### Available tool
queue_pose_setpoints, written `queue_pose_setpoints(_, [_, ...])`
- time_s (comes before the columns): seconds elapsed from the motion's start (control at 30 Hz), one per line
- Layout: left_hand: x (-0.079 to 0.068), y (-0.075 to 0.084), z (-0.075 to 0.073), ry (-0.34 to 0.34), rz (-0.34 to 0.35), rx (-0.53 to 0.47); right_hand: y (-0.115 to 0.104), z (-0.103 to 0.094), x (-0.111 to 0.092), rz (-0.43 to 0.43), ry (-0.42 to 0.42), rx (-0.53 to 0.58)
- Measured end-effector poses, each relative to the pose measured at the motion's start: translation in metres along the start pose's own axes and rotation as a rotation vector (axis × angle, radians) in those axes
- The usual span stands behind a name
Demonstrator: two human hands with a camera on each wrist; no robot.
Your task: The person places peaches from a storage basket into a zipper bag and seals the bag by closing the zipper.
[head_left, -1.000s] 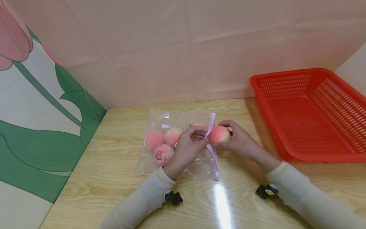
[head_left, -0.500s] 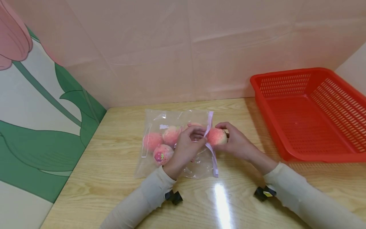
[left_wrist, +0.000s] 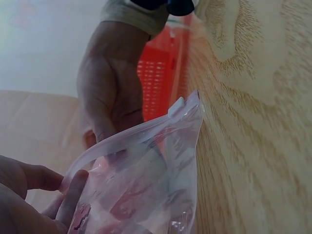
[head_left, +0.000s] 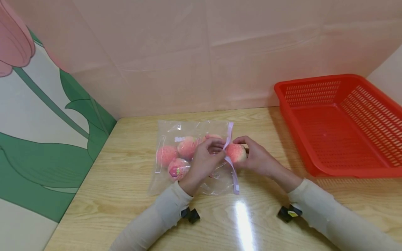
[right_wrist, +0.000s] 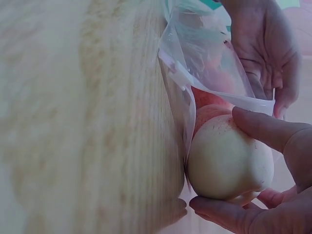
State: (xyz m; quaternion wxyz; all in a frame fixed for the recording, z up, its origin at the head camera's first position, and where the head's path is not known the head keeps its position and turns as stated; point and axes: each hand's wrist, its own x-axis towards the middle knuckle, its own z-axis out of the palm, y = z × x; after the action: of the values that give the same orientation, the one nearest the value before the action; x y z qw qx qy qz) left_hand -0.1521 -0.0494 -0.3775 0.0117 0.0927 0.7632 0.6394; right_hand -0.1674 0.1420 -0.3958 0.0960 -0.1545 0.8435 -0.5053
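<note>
A clear zip bag [head_left: 216, 186] with a pale purple slider strip lies on the table, several pink peaches [head_left: 166, 156] inside it. My left hand [head_left: 205, 160] pinches the upper side of the bag's mouth between thumb and fingers, as the left wrist view shows. At that mouth, my right hand [head_left: 257, 157] grips another peach [right_wrist: 229, 158], pink on one side and cream on the other. In the right wrist view the mouth gapes around the far side of this peach, with more pink fruit behind it. My left hand and forearm cover part of the bag in the head view.
A red plastic basket [head_left: 301, 139] with slotted walls stands to the right on the wooden table [head_left: 110, 195]. A pink cloth wall [head_left: 163, 59] rises behind, and a tulip-patterned panel [head_left: 47, 139] borders the left side.
My right hand has moved left with the peach, bringing it closer into the bag's mouth. The bag has shifted slightly left; my left hand has stayed nearly still.
</note>
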Motion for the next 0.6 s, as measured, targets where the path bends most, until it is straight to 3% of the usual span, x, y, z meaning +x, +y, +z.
queue_pose_setpoints(0.33, [0.002,-0.005,0.001,-0.009,0.009,0.011,0.001,0.001,-0.002,-0.002,-0.02,0.004])
queue_pose_setpoints(0.6, [0.003,-0.006,0.001,-0.006,0.001,0.033,0.003,-0.014,-0.004,-0.007,-0.193,0.056])
